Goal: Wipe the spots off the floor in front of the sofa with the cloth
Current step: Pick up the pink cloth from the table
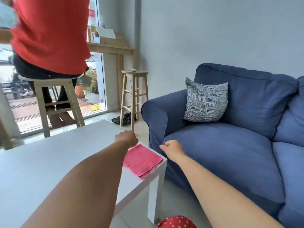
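Just below our left hand (127,137), at the near corner of the white table (49,162), lay the folded pink cloth (141,160), flat and untouched. Our left hand hung over its far edge with the fingers curled into a loose fist, holding nothing. Our right hand (172,148) hovered to the right of the cloth, between the table corner and the blue sofa (230,153), also loosely closed and empty.

We judged the step in hand to be picking up the cloth. To do it well, we needed to uncurl the left fingers, lay them on the top fold and pinch through all the layers, so the cloth came up as one pad rather than trailing open. Lifting it straight off the corner would keep it from sliding over the edge.

Beneath our right forearm ran the strip of pale floor (177,191) between table and sofa; we could make out no spots on it from this angle. Well beyond our hands, another person (49,38) in a red shirt sat on a wooden stool (57,102) by the window.
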A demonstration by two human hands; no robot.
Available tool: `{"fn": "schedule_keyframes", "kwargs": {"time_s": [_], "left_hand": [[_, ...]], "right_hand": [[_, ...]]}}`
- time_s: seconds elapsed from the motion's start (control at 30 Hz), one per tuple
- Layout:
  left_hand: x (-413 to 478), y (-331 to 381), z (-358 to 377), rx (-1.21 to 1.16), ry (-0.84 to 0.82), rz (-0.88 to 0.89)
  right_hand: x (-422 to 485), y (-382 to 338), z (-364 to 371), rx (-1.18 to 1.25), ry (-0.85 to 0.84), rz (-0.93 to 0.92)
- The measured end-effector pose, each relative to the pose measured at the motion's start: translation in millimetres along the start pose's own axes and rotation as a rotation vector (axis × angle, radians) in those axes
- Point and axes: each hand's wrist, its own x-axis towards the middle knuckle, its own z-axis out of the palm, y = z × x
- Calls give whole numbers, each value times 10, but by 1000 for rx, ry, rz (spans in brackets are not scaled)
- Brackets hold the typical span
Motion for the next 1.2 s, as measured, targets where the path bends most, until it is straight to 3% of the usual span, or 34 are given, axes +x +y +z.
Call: {"fn": "schedule_keyframes", "kwargs": {"time_s": [0.13, 0.33, 0.53, 0.67, 0.8, 0.93, 1.2], "left_hand": [[63, -182, 195, -22, -64, -36], [167, -150, 517, -17, -84, -40], [126, 5, 471, -184, -129, -74], [64, 269, 321, -285, -116, 0], [-88, 781, 236, -395, -124, 144], [-374, 1500, 386, -448, -186, 293], [-1242, 2881, 1400, -625, -595, 400]], "right_hand": [[5, -73, 401, -87, -85, 108], [117, 79, 716, -142, -25, 153], [125, 158, 629, 86, -58, 262], [14, 250, 363, 391, -65, 283], [-177, 564, -162, 615, -8, 315], [-460, 1148, -756, 668, 98, 378], [-1421, 2661, -1628, 673, 312, 599]]}}
